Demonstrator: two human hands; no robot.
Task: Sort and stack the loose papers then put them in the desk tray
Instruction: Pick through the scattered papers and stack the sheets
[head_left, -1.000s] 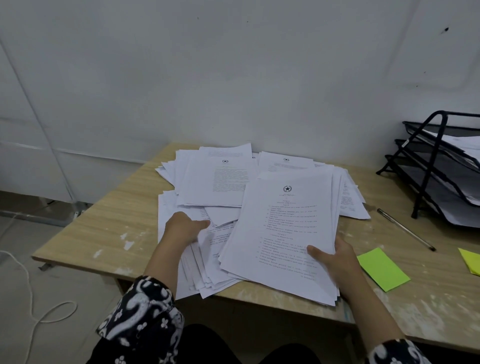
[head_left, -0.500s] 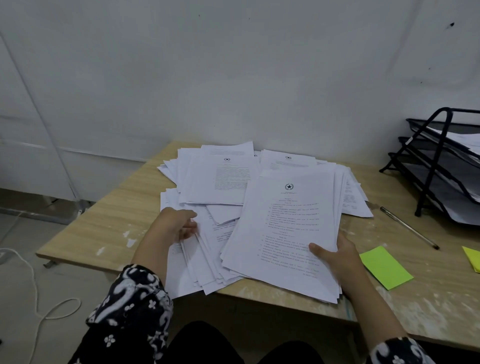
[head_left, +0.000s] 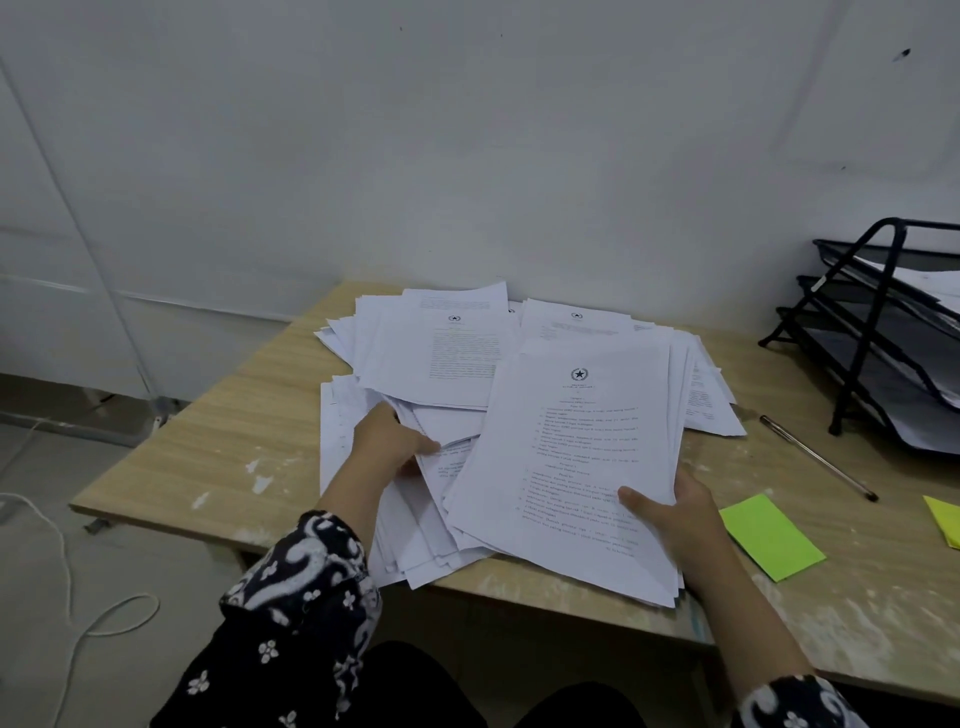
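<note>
Loose white printed papers (head_left: 441, 358) lie spread over the middle of a wooden desk (head_left: 249, 431). My right hand (head_left: 670, 514) grips the lower right edge of a thick stack of sheets (head_left: 576, 457), thumb on top, the stack slanting over the desk's front edge. My left hand (head_left: 387, 444) reaches into the loose pile left of that stack, its fingers pinching a few sheets (head_left: 441, 431). A black mesh desk tray (head_left: 883, 332) with three tiers stands at the far right and holds some papers.
A pen (head_left: 818, 457) lies between the papers and the tray. A green sticky note (head_left: 769, 535) and a yellow one (head_left: 945, 525) sit on the desk's right part. A white wall is close behind. A white cable (head_left: 62, 571) trails on the floor at left.
My left hand has moved from the pile's near left edge up and to the right, deeper among the loose sheets. The right hand keeps its grip on the stack.
</note>
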